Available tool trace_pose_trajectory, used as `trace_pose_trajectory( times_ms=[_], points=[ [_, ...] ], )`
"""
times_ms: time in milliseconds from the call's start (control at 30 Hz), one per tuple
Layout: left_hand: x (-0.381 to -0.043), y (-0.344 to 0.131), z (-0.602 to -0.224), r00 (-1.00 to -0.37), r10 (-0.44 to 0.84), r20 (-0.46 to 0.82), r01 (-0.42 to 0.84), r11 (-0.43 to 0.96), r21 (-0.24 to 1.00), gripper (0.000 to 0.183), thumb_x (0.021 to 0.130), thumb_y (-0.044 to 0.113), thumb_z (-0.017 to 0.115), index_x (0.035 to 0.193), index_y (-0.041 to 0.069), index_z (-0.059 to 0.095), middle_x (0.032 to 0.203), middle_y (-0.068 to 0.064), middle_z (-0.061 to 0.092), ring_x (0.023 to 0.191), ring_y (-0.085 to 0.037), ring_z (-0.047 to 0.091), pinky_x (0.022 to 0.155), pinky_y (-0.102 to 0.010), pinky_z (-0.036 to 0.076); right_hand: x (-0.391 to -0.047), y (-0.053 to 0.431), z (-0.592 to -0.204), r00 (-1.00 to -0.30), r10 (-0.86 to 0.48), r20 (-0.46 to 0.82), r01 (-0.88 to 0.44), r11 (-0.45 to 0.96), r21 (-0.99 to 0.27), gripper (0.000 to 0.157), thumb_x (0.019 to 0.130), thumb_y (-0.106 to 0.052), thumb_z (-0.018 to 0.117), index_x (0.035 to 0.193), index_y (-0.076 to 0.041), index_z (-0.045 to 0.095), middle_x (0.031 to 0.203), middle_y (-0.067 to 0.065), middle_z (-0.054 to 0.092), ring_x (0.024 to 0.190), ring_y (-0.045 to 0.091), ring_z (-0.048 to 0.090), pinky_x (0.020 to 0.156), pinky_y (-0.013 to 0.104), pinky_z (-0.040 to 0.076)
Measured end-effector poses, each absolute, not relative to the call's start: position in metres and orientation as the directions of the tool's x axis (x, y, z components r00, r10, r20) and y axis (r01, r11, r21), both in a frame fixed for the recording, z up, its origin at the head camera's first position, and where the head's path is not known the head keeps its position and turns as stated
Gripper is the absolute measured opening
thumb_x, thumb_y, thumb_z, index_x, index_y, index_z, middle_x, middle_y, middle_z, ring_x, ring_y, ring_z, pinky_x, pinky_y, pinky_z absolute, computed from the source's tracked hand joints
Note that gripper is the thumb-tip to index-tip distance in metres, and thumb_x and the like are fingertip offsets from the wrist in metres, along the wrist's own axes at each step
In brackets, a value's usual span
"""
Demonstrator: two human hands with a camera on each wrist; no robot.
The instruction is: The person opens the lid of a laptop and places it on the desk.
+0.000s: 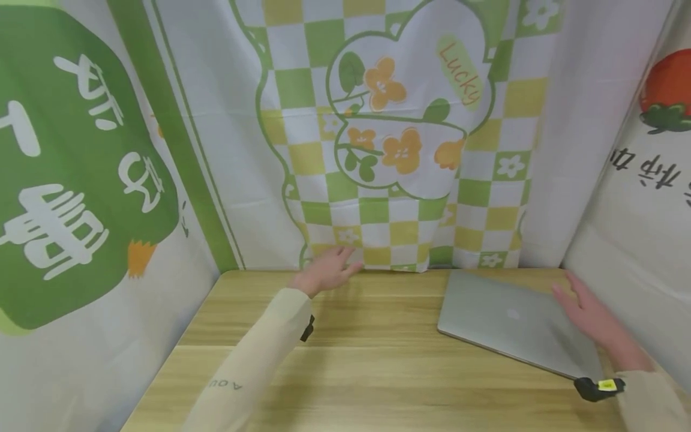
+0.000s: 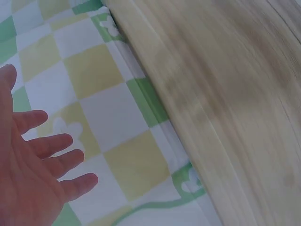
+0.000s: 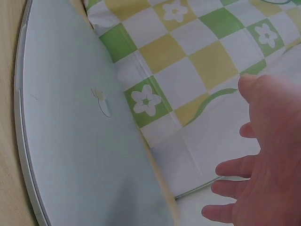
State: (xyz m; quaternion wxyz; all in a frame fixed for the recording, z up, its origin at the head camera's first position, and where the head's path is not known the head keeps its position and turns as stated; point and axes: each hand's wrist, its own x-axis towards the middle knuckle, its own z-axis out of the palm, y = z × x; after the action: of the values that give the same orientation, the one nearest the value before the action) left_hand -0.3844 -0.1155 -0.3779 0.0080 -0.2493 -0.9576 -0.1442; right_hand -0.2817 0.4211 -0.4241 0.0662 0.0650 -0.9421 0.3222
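A closed silver laptop (image 1: 486, 306) lies at an angle on the right part of the wooden table (image 1: 372, 354). My right hand (image 1: 596, 315) hovers over the laptop's right side, fingers extended and holding nothing. In the right wrist view the laptop lid (image 3: 70, 113) fills the left, with the hand (image 3: 273, 155) apart from it on the right. Near the table's back edge, my left hand (image 1: 326, 270) reaches out in front of the checkered curtain (image 1: 372, 225). Its fingers are spread and relaxed in the left wrist view, where the hand (image 2: 33, 165) holds nothing.
Printed fabric hangs on three sides of the table: a green-patterned panel (image 1: 81, 150) at left, the checkered curtain at the back, and a white panel with a tomato print (image 1: 637, 204) at right. A dark band (image 1: 599, 387) sits at the right wrist.
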Motion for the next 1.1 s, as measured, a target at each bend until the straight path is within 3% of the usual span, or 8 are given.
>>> trace_pose_trajectory(
  times_ms=[367, 567, 1100],
  points=[
    [-0.381, -0.095, -0.385, -0.871, 0.486, 0.069, 0.482, 0.82, 0.308, 0.074, 0.102, 0.059, 0.032, 0.155, 0.008, 0.025, 0.159, -0.018, 0.03, 0.145, -0.035, 0.033, 0.119, -0.049, 0.03, -0.276, 0.426, -0.429, -0.99, -0.022, 0.137, -0.1, 0.799, -0.594, 0.076, 0.106, -0.042, 0.028, 0.152, 0.01, -0.005, 0.147, 0.05, 0.009, 0.124, 0.071, 0.023, 0.095, 0.078, 0.027],
    [-0.381, -0.075, -0.391, -0.856, 0.514, 0.051, 0.497, 0.79, 0.359, 0.076, 0.102, 0.06, 0.029, 0.155, 0.006, 0.025, 0.159, -0.019, 0.03, 0.148, -0.035, 0.029, 0.122, -0.048, 0.026, -0.271, 0.433, -0.432, -0.996, 0.017, 0.091, -0.04, 0.805, -0.592, 0.08, 0.106, -0.046, 0.027, 0.151, 0.011, -0.007, 0.144, 0.052, 0.011, 0.122, 0.071, 0.026, 0.093, 0.078, 0.03],
    [-0.383, -0.035, -0.408, -0.822, 0.567, 0.059, 0.537, 0.736, 0.413, 0.076, 0.102, 0.061, 0.027, 0.156, 0.008, 0.024, 0.16, -0.012, 0.032, 0.148, -0.028, 0.03, 0.123, -0.041, 0.026, -0.262, 0.444, -0.446, -0.994, 0.046, 0.097, -0.014, 0.839, -0.544, 0.077, 0.106, -0.042, 0.028, 0.147, 0.019, 0.005, 0.137, 0.053, 0.022, 0.116, 0.068, 0.035, 0.09, 0.073, 0.037]
  ],
)
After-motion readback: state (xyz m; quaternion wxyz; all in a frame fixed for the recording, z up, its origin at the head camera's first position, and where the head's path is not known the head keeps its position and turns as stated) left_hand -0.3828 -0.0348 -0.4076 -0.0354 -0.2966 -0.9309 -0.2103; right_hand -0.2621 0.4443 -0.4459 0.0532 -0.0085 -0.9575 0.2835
